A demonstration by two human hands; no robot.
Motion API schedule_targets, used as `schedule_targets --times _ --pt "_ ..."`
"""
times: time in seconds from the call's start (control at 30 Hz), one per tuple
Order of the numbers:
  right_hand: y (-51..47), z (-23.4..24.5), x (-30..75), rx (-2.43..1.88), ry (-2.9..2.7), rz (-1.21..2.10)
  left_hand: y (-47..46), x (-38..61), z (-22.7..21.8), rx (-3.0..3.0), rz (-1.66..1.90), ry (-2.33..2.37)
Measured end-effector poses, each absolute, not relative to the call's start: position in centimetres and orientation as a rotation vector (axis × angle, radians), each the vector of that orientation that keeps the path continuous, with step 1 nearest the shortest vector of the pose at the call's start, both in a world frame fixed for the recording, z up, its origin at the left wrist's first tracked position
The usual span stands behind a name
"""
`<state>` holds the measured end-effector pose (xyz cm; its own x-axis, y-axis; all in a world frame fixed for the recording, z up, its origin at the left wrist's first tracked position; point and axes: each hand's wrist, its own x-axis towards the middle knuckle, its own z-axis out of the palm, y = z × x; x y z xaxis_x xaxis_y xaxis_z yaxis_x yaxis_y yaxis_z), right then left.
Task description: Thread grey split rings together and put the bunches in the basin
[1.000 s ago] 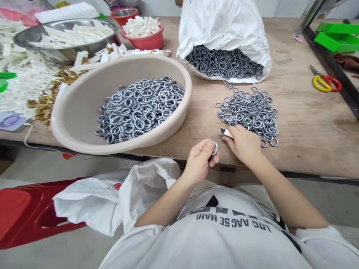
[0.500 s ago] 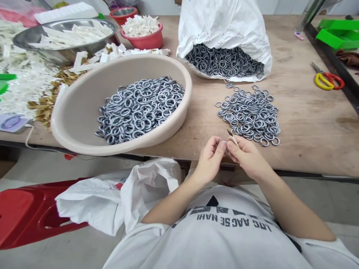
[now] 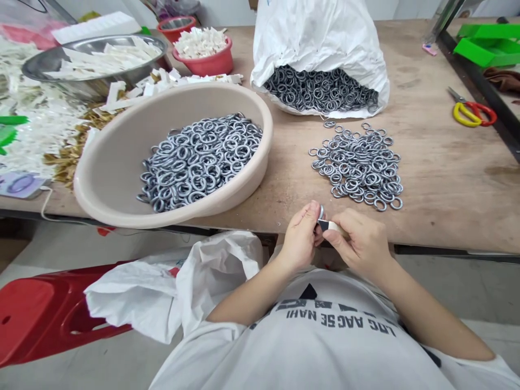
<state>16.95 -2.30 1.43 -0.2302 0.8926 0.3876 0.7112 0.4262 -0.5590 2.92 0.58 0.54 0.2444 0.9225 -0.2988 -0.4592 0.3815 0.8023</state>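
I've got the left hand (image 3: 300, 237) pinched tight on a metal ring (image 3: 321, 212), the right hand (image 3: 363, 244) gripping a small pale-handled knife (image 3: 330, 226) against it; one slip could cut fingers.

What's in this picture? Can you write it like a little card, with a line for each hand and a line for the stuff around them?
left hand: pinches a metal ring
right hand: holds a small blade with a pale handle, its tip beside the ring
nearby: a pile of loose metal rings on a wooden table
rest: a beige plastic basin full of rings, a white sack spilling rings, yellow-and-red scissors
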Motion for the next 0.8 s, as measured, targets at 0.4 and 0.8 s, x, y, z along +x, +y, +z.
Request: schedule_targets --times 0.4,0.8 --pt "-1.9 1.1 17.0 -1.374 -2.085 0.192 -0.1 3.1 0.9 0.600 1.020 0.875" --pt "4.3 0.1 17.9 -2.050 -2.194 -0.047 1.3 0.5 0.3 0.529 1.042 0.829"
